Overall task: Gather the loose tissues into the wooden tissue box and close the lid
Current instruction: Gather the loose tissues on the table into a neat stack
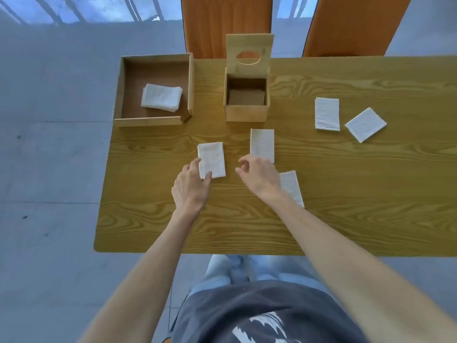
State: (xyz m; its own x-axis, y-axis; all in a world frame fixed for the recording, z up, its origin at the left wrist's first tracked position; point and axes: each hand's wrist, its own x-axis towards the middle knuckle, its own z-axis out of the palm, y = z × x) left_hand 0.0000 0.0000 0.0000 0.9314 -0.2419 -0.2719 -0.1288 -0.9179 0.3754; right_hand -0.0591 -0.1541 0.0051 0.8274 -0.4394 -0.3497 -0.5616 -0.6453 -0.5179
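The wooden tissue box (246,112) stands at the table's far middle, its lid (249,44) with an oval hole tipped up and back; the inside shows only a brown floor. Several folded white tissues lie loose on the table. My left hand (191,188) pinches the lower left corner of one tissue (212,158) between thumb and fingers. My right hand (259,178) hovers with fingers curled and apart, holding nothing, just below a second tissue (262,143). A third tissue (291,185) lies partly hidden under my right wrist. Two more tissues (327,117) (365,124) rest at the right.
A shallow wooden tray (154,121) sits at the far left corner with a stack of tissues (162,97) in it. Two orange chairs (226,23) stand behind the wooden table (346,206). The table's left edge drops to grey floor.
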